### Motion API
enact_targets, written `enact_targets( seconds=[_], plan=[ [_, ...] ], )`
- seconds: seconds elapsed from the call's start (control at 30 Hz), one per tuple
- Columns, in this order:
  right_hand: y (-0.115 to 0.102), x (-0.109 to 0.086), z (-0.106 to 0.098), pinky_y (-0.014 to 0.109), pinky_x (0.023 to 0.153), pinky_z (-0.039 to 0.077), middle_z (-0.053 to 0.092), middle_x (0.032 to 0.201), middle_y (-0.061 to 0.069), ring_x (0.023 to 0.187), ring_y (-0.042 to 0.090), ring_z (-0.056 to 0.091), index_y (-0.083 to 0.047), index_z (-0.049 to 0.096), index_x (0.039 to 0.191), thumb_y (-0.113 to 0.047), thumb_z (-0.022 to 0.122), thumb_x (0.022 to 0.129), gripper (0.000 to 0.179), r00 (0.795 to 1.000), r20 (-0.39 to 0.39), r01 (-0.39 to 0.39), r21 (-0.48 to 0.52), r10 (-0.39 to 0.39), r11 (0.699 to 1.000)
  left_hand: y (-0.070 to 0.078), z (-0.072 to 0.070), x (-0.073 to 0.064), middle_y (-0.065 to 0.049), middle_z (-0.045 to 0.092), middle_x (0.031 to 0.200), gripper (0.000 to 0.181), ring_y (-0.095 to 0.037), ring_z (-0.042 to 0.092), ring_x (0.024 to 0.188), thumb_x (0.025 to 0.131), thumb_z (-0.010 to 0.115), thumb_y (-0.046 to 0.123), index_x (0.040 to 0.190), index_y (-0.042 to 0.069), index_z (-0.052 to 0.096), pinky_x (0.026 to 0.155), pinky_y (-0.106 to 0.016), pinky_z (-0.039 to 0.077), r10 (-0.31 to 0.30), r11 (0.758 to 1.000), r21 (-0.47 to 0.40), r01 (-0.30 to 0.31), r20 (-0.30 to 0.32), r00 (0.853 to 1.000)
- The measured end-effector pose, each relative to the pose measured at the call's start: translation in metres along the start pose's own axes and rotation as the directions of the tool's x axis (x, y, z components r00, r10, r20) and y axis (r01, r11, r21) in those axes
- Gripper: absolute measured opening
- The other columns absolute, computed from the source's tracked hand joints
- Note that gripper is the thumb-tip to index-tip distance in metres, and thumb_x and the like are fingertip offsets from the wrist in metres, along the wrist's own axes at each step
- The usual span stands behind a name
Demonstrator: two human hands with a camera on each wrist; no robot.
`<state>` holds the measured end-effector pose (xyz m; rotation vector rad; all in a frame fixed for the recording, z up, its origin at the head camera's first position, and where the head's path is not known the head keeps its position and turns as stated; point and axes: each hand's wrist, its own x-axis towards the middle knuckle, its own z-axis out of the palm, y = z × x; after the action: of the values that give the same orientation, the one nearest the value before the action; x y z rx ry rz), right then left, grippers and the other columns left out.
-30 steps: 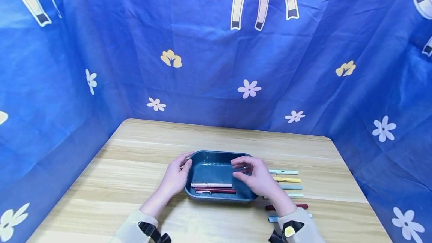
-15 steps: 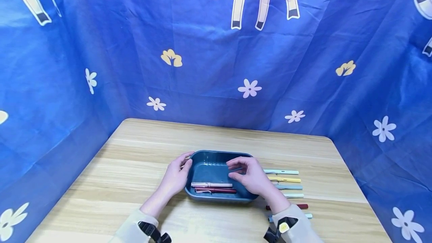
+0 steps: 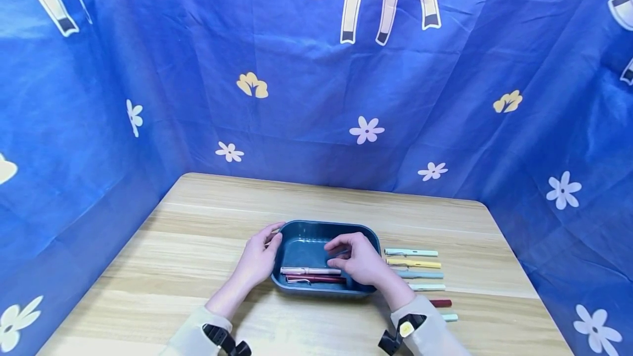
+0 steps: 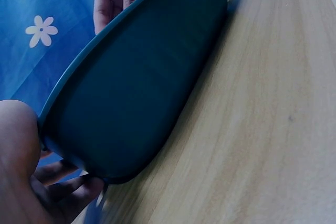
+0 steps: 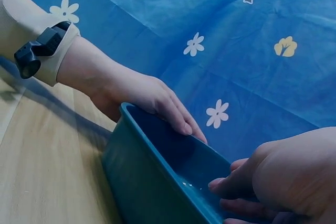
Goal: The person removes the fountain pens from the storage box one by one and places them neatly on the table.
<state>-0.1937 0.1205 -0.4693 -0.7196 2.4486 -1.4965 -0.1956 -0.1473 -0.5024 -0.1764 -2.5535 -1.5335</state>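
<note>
A dark teal tray [image 3: 303, 251] stands on the table. My left hand [image 3: 257, 257] grips its left end, thumb at the rim and fingers around the outside; the left wrist view shows those fingers against the tray wall [image 4: 131, 87]. Inside, near the front, a pale pink pen [image 3: 311, 271] and a dark red pen [image 3: 318, 279] lie side by side. My right hand [image 3: 361, 261] hangs over the tray's right half, fingers bent and thumb apart from them. Nothing shows between its fingers, also in the right wrist view, where the right hand [image 5: 294, 177] is partly cut off.
Right of the tray lies a column of pens: a mint pen [image 3: 412, 252], a yellow pen [image 3: 415, 263], a grey-blue pen [image 3: 422, 274], a pale mint pen [image 3: 427, 287], a dark red pen [image 3: 442, 303] and a partly hidden light pen [image 3: 450, 317]. Blue patterned cloth [image 3: 296, 125] surrounds the table.
My right hand has moved left over the tray, uncovering more of the pens on the right. The left hand, the tray and the pens have stayed in place.
</note>
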Motion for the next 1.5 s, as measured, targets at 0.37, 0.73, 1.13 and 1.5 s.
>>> enact_targets(
  seconds=[0.37,0.73,1.13,1.5],
  plan=[
    [0.004,0.007,0.008,0.026,0.074,0.056,0.070,0.101,0.006,0.087,0.014,0.067,-0.007,0.072,0.105,-0.004,0.077,0.083,0.023,0.998,0.033,-0.045,-0.059,0.047,0.997,0.002,-0.001,0.001,-0.015,0.065,0.124,0.033,-0.029,0.061,0.116,0.104,0.049,0.020,0.135,0.014,0.058,0.100,-0.049,0.047,0.014,1.000,0.002,-0.014,-0.002,1.000],
    [0.006,0.012,0.020,0.025,0.073,0.053,0.070,0.092,0.001,0.082,0.012,0.063,-0.009,0.073,0.099,-0.002,0.079,0.080,0.020,0.995,0.049,-0.079,-0.196,0.090,0.977,0.003,-0.001,0.001,-0.015,0.065,0.123,0.034,-0.029,0.061,0.114,0.103,0.049,0.020,0.135,0.013,0.058,0.099,-0.049,0.047,0.014,1.000,-0.001,-0.014,0.001,1.000],
    [0.006,0.016,0.024,0.020,0.068,0.051,0.066,0.079,-0.005,0.071,0.004,0.058,-0.009,0.072,0.091,0.002,0.075,0.081,0.015,0.995,0.067,-0.043,-0.316,0.067,0.948,-0.002,0.002,0.002,-0.015,0.065,0.123,0.033,-0.029,0.062,0.114,0.103,0.050,0.018,0.135,0.012,0.058,0.099,-0.049,0.047,0.026,1.000,-0.005,-0.026,-0.012,1.000],
    [0.005,0.015,0.021,0.024,0.069,0.049,0.062,0.076,-0.011,0.072,0.005,0.056,-0.020,0.069,0.085,-0.001,0.067,0.087,0.019,0.994,0.041,-0.079,-0.370,0.101,0.926,0.000,0.001,0.001,-0.015,0.066,0.122,0.033,-0.029,0.062,0.113,0.103,0.049,0.018,0.135,0.012,0.058,0.098,-0.049,0.048,0.020,1.000,-0.009,-0.020,-0.009,1.000]
  ],
)
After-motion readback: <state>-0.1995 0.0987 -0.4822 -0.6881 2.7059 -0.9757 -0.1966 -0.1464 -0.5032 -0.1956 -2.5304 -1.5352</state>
